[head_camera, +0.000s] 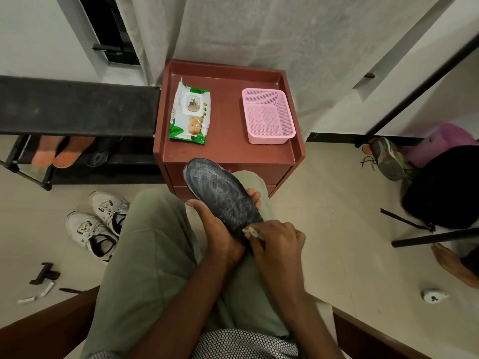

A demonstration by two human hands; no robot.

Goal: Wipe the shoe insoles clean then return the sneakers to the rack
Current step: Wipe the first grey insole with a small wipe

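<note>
two hands | left (220, 229) grips dark textured insole (220, 190) | right (280, 242) pinches crumpled wipe (252, 232)

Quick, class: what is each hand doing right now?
Left hand: closed around the insole, holding it up.
Right hand: closed on a wipe, pressed to the insole's heel end.

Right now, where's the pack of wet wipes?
In the head view, the pack of wet wipes lies flat on the left half of the red cabinet top, left of the pink basket, beside the black rack.
</note>
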